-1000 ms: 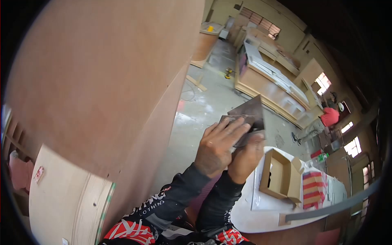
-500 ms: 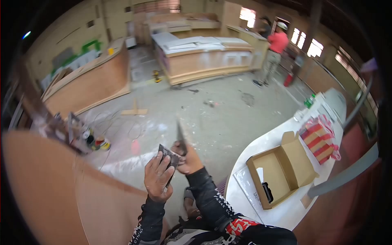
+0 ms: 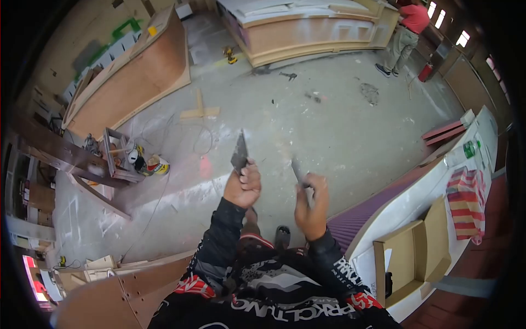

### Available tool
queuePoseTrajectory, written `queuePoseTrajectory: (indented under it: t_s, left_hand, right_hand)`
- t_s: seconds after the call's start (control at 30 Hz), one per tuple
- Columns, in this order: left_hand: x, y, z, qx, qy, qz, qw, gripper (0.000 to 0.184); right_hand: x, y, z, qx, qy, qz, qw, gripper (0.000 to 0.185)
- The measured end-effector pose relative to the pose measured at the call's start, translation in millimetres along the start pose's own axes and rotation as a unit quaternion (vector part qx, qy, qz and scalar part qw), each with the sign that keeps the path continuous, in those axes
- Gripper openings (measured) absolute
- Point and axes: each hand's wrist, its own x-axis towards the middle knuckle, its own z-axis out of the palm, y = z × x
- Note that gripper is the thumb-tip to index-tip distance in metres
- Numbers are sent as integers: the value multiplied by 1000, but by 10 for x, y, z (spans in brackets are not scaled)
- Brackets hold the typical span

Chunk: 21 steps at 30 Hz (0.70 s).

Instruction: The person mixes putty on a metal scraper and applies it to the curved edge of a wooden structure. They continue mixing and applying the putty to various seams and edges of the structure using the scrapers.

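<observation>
My left hand is closed around a dark, flat scraper, its pointed corner facing up and away from me. To the right, apart from it, my right hand grips a putty knife. The grey blade slants up and to the left, slightly blurred, and the fingers hide its handle. Both tools are held in the air above the concrete floor.
At right, a white curved counter carries an open cardboard box, a striped bag and a green bottle. Paint cans stand at left. Wooden counters and a person in a red shirt are farther back.
My hands have separated: the scraper and putty knife were close together, and now the right hand is well to the right. The view has tilted down and shifted left.
</observation>
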Motion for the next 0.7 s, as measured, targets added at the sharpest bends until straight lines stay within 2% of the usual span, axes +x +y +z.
queuePoseTrajectory:
  t_s: [0.03, 0.07, 0.1, 0.13, 0.17, 0.2, 0.23, 0.27, 0.3, 0.33, 0.4, 0.43, 0.47, 0.5, 0.53, 0.57, 0.6, 0.63, 0.67, 0.7]
  left_hand:
    - [65, 22, -26, -1, -1, -32, 999, 15]
    - [146, 42, -32, -5, -4, -65, 998, 22]
    - [226, 25, 53, -19, -6, -61, 998, 22]
    - [278, -5, 200, 30, 139, -15, 990, 22]
    - [332, 87, 251, 78, 281, 28, 956, 22]
    - [393, 291, -2, 65, 278, 31, 958, 22]
    - [482, 551, -417, 216, 262, 44, 939, 23]
    - [564, 818, -647, 363, 243, 59, 897, 23]
    - [564, 1212, -500, -25, 109, -96, 989, 28]
    - [566, 1509, -566, -39, 104, -83, 990, 28]
    - [634, 2144, -829, 10, 126, 18, 992, 33]
    - [578, 2442, -1021, 99, 139, 91, 981, 33]
    - [655, 2673, -938, 88, 137, 113, 980, 33]
    - [672, 2792, -801, 172, 272, 315, 893, 28]
    - [647, 2884, -664, 247, 397, 487, 738, 25]
    - [613, 3000, -393, 287, 458, 505, 672, 15]
    - [637, 3080, -481, 269, 472, 522, 657, 15]
    - [661, 3068, -654, 405, 482, 525, 573, 16]
    - [697, 3100, -727, 532, 482, 507, 476, 21]
    - [721, 3232, -391, 631, 310, 553, 448, 19]
  right_hand:
    - [63, -86, 87, -5, -9, 4, 1000, 27]
    - [103, -180, 212, 27, -67, -72, 995, 32]
    - [161, -204, 364, 62, -128, -148, 979, 36]
    - [241, -162, 526, 58, -143, -147, 977, 36]
    - [346, -73, 738, 49, -202, -155, 966, 37]
    - [461, 45, 966, 40, -259, -164, 951, 37]
    - [619, 304, 1284, 62, -243, -150, 956, 36]
    - [847, 641, 1638, 39, -237, -157, 958, 35]
    - [1089, 1018, 2023, 16, -233, -161, 959, 33]
    - [1324, 1452, 2500, 52, -222, 10, 974, 27]
    - [1622, 2434, 3260, -53, -211, 76, 973, 22]
    - [1706, 2748, 3557, 23, -192, 224, 955, 20]
    - [1758, 2939, 3772, 93, -170, 373, 907, 18]
    - [1863, 2981, 3907, 181, -160, 441, 864, 16]
    - [1900, 2998, 4077, 265, -145, 507, 807, 14]
    - [2146, 2418, 4211, 345, -92, 617, 701, 7]
    - [2111, 2653, 4329, 387, -157, 650, 635, 11]
    - [2174, 2420, 4402, 402, -147, 706, 564, 20]
    - [2136, 2538, 4464, 514, -189, 749, 372, 24]
    - [2178, 2255, 4544, 528, -211, 761, 313, 28]
